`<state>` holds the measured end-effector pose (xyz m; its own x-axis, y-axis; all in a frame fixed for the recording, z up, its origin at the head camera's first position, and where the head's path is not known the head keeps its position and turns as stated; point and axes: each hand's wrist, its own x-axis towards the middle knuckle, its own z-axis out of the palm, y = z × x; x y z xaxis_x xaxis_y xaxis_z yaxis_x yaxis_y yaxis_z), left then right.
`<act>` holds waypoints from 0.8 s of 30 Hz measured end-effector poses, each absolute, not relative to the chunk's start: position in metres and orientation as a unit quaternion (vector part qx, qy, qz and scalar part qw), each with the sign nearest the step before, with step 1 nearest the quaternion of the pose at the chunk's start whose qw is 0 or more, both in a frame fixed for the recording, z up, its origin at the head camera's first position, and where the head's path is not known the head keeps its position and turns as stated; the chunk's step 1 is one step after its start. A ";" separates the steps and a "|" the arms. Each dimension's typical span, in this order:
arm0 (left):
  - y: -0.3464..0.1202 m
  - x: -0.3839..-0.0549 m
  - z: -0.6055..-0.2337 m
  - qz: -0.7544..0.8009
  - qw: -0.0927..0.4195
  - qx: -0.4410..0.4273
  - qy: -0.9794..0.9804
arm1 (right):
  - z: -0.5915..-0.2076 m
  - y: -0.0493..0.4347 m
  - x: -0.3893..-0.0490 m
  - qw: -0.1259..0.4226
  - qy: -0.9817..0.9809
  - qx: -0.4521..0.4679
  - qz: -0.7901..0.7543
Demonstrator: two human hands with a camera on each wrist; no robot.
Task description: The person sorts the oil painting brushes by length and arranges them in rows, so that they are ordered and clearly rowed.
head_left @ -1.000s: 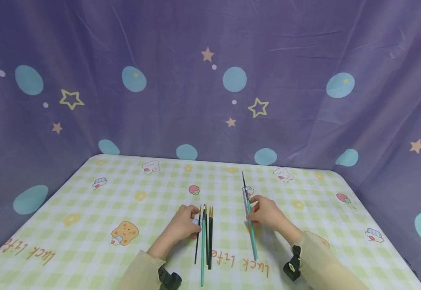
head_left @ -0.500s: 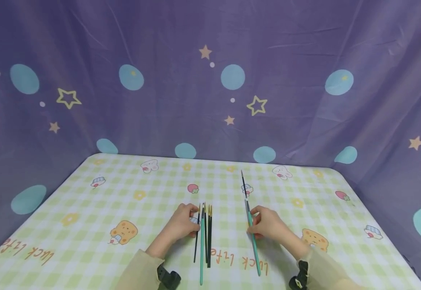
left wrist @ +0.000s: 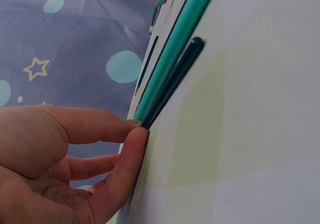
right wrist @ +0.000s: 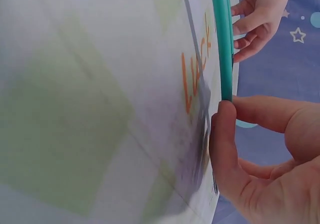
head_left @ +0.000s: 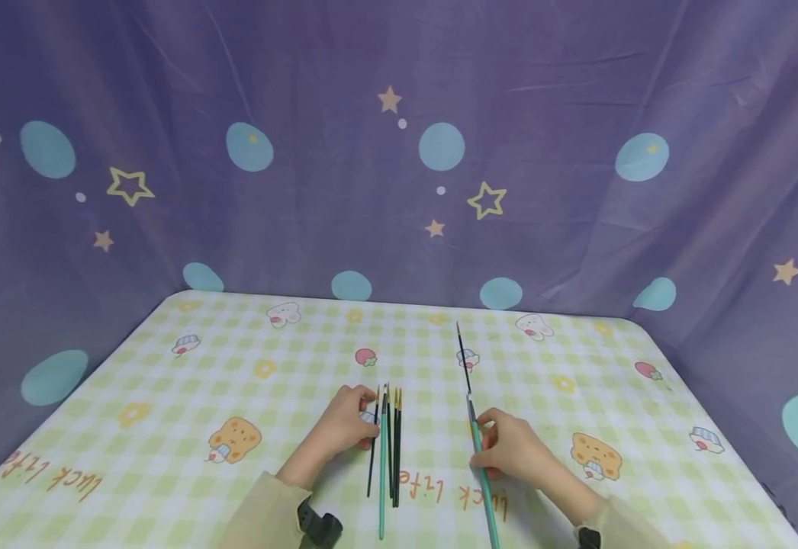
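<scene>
In the lower middle of the head view, the left hand (head_left: 344,418) pinches a black paintbrush (head_left: 372,461) between thumb and finger beside a cluster of brushes (head_left: 381,476), while at lower right of centre the right hand (head_left: 512,448) pinches a green paintbrush (head_left: 488,503), its tip near a thin dark brush (head_left: 464,358) on the checked tablecloth (head_left: 289,404).

Brushes (head_left: 382,465) side by side, ctr of bench (head_left: 165,427), L grip (head_left: 344,421) at their L edge. Well to R, 1 brush (head_left: 487,496) in R grip (head_left: 513,448); another brush (head_left: 464,354) behind it. Curtain (head_left: 316,213) behind bench.
</scene>
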<state>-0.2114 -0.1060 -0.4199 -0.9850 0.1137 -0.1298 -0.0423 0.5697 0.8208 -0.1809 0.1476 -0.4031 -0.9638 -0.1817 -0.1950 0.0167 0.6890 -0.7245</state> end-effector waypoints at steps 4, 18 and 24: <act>-0.106 -0.211 -0.419 0.460 0.084 0.019 0.884 | -0.406 0.148 -0.177 0.134 0.913 -0.036 -0.383; -0.108 -0.213 -0.422 0.458 0.079 0.029 0.885 | -0.408 0.146 -0.174 0.136 0.923 -0.038 -0.358; -0.108 -0.213 -0.422 0.456 0.081 0.028 0.886 | -0.402 0.145 -0.176 0.122 0.930 -0.045 -0.344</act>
<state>-0.2131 -0.1078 -0.4221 -0.9854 0.1225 -0.1181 -0.0250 0.5821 0.8127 -0.1757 0.1453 -0.4022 -0.9664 -0.1674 -0.1952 -0.0001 0.7596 -0.6504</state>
